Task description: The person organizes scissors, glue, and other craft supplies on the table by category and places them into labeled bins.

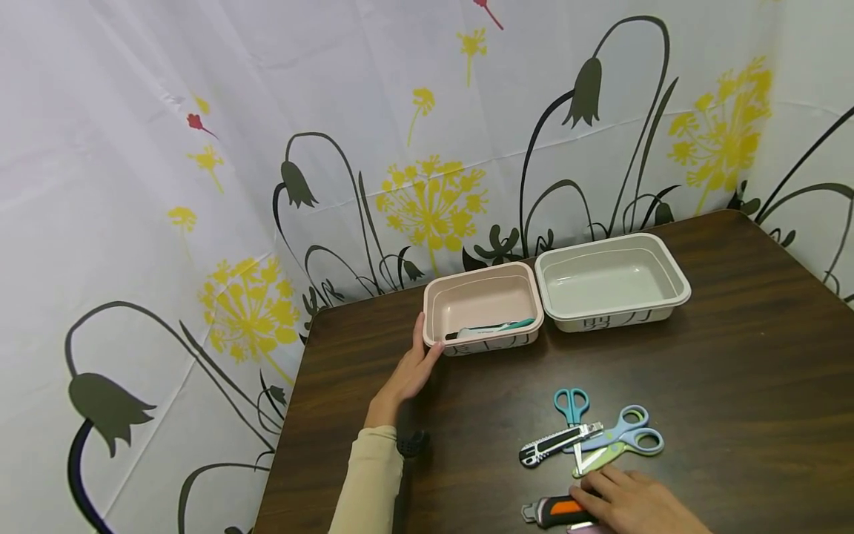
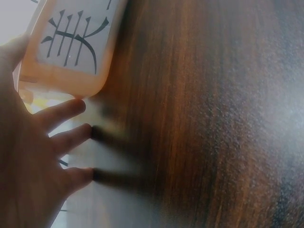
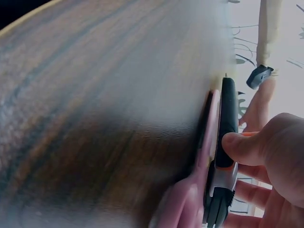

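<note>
My left hand (image 1: 408, 371) holds the front left corner of a pink plastic bin (image 1: 483, 293), with the thumb at its front and fingers along its side. A toothbrush (image 1: 500, 327) with a teal end lies in that bin, partly hidden by the front wall. Near the front of the table, my right hand (image 1: 634, 500) pinches a black and orange utility knife (image 3: 228, 118) between thumb and fingers. Pink-handled scissors (image 3: 190, 190) lie right beside the knife. Just beyond are blue-green scissors (image 1: 640, 437), teal scissors (image 1: 571, 406) and a silver and black snap-off cutter (image 1: 559, 443), overlapping in a pile.
A pale grey-white bin (image 1: 603, 285) stands against the pink bin's right side. Both are near the back edge of the dark wooden table (image 1: 747, 356). A white curtain (image 1: 373, 96) with a flower print hangs behind the table.
</note>
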Available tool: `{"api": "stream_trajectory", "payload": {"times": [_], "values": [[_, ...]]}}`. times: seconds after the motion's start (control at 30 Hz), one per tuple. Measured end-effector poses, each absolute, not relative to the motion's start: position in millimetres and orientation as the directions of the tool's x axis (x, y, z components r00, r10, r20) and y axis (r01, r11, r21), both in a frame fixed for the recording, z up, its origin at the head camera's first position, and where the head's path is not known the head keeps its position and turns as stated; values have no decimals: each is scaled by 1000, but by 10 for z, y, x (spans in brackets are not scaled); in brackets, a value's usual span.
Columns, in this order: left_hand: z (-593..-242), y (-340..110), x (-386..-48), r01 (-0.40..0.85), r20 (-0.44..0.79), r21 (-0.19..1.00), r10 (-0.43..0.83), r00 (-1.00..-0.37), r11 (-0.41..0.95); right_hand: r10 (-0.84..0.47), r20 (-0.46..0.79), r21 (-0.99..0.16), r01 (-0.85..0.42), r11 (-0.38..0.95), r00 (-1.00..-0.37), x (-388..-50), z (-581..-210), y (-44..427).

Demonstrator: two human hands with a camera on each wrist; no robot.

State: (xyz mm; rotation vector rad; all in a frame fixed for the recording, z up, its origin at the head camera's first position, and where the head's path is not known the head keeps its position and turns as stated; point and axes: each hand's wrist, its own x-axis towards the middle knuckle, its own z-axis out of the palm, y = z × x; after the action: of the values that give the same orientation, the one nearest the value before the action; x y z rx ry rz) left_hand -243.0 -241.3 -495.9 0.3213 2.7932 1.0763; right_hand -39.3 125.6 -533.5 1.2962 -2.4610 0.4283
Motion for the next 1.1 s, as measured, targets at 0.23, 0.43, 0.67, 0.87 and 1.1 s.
{"api": "stream_trajectory", "payload": {"times": [0.23,0.43,0.67,0.87,1.1], "values": [[-4961,-2415,-2438,144,-50,680,241,-969,719,-755,388,-111,-840,531,-528,-412,-5251,1253],[-4948,-2413,-2442,136,-59,684,240,-969,717,-788,347,-98,-855,509,-509,-498,-5123,1267],[-4957,-2404,-2429,145,-53,681,246,-968,718,-731,383,-102,-812,574,-565,-569,-4940,1210],[-4962,-2409,-2434,141,-55,686,243,-968,714,-685,410,-120,-780,614,-602,-750,-4818,1164],[-4954,-2407,-2424,144,-53,685,246,-968,714,-668,420,-113,-766,633,-614,-1108,-4693,1144]]}}
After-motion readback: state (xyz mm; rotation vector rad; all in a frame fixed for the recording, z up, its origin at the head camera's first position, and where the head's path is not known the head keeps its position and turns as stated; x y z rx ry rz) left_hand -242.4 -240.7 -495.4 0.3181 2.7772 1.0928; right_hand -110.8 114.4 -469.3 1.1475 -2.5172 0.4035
